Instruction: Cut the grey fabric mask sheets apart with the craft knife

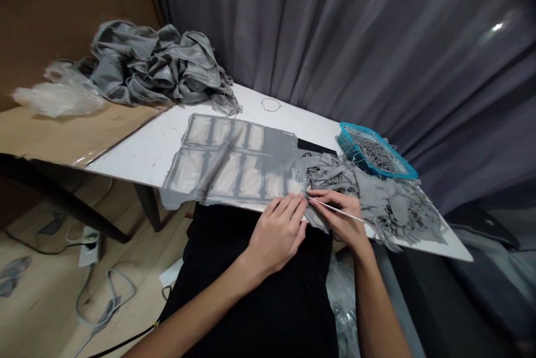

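Note:
A grey fabric panel with two rows of pale rectangular windows lies across the front of the white table, its near edge hanging slightly over. My left hand rests on its lower right corner, with fingers stretched out flat and nothing gripped. Close beside it, my right hand is closed around a thin white stick-like tool, whose tip meets the panel's right edge by my left fingertips. Whether my right fingers also pinch the fabric is hidden. Grey fabric scraps lie heaped right behind my right hand.
A blue basket full of thin grey strips stands at the back right. Crumpled grey fabric and a clear plastic bag are piled at the back left. A thin dark loop lies behind the panel. Cables and a power strip are on the floor.

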{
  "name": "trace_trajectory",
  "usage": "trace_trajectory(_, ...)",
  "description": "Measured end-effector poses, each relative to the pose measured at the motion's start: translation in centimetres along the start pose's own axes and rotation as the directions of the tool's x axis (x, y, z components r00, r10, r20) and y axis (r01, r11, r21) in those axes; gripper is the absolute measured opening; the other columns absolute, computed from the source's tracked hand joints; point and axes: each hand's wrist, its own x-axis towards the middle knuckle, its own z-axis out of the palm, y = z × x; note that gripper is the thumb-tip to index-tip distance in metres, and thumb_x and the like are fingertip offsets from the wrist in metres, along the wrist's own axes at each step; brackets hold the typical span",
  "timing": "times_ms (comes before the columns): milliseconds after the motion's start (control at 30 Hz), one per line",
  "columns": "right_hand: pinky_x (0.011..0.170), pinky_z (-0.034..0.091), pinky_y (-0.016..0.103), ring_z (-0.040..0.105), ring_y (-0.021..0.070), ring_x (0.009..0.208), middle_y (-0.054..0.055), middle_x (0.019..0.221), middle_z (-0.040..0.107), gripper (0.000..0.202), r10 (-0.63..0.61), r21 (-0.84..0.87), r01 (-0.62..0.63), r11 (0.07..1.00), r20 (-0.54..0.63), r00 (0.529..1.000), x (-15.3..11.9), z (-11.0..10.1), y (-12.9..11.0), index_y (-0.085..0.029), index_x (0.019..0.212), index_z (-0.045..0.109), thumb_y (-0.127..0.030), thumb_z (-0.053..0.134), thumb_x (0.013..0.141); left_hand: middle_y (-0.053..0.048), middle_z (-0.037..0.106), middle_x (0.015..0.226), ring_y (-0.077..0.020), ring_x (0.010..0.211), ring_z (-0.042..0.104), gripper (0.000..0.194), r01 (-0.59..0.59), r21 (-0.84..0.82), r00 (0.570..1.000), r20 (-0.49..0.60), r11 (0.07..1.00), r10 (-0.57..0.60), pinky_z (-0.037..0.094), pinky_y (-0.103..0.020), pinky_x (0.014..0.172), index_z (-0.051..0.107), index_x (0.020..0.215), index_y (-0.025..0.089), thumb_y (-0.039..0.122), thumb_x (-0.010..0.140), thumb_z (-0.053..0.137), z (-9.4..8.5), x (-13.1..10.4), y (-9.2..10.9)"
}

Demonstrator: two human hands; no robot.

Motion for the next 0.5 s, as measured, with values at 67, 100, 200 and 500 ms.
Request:
trace_trajectory(67, 0.101, 0.068, 0.044, 0.086, 0.0304, 0.106, 0.008, 0.115, 0.089, 0.01, 0.012, 0.007, -0.011, 1.0, -0.009, 1.0, 0.01, 0.02, 0.05, -0.027, 0.09, 0.087, -0.034, 0.084, 0.098, -0.009, 0.067, 0.165, -0.0268, 0.149, 0.062, 0.046, 0.002, -0.003, 1.0, -0.002, 1.0, -0.002, 0.04, -0.044, 0.125, 0.062, 0.157, 0.013, 0.032, 0.117, 0.051, 0.03, -0.03, 0.01)
trace_trajectory(100, 0.101, 0.068, 0.044, 0.086, 0.0305, 0.106, 0.008, 0.114, 0.089, 0.01, 0.01, 0.003, -0.01, 1.0, -0.007, 1.0, 0.01, 0.03, 0.05, -0.027, 0.09, 0.087, -0.033, 0.084, 0.098, -0.009, 0.067, 0.165, -0.0267, 0.149, 0.062, 0.046, 0.003, -0.006, 1.0, -0.004, 1.0, -0.003, 0.04, -0.043, 0.125, 0.062, 0.157, 0.013, 0.032, 0.117, 0.051, 0.06, -0.05, 0.01)
trace_trajectory(200, 0.102, 0.067, 0.044, 0.086, 0.03, 0.107, 0.008, 0.115, 0.089, 0.01, -0.021, -0.021, 0.022, 1.0, 0.011, 1.0, 0.05, 0.05, -0.07, -0.028, 0.09, 0.087, -0.032, 0.083, 0.099, -0.008, 0.067, 0.164, -0.0267, 0.15, 0.061, 0.046, 0.004, -0.012, 1.0, -0.01, 1.0, -0.004, 0.039, -0.043, 0.126, 0.062, 0.157, 0.013, 0.033, 0.117, 0.05, 0.13, -0.13, 0.0)
trace_trajectory(500, 0.1, 0.067, 0.044, 0.086, 0.0299, 0.105, 0.008, 0.116, 0.089, 0.014, -0.039, -0.043, 0.039, 0.998, 0.012, 0.999, 0.02, 0.07, -0.43, -0.027, 0.088, 0.085, -0.032, 0.081, 0.1, -0.009, 0.068, 0.163, -0.0265, 0.149, 0.062, 0.047, 0.007, -0.015, 1.0, 0.001, 1.0, -0.007, 0.04, -0.043, 0.126, 0.062, 0.157, 0.012, 0.033, 0.117, 0.051, -0.01, -0.07, 0.01)
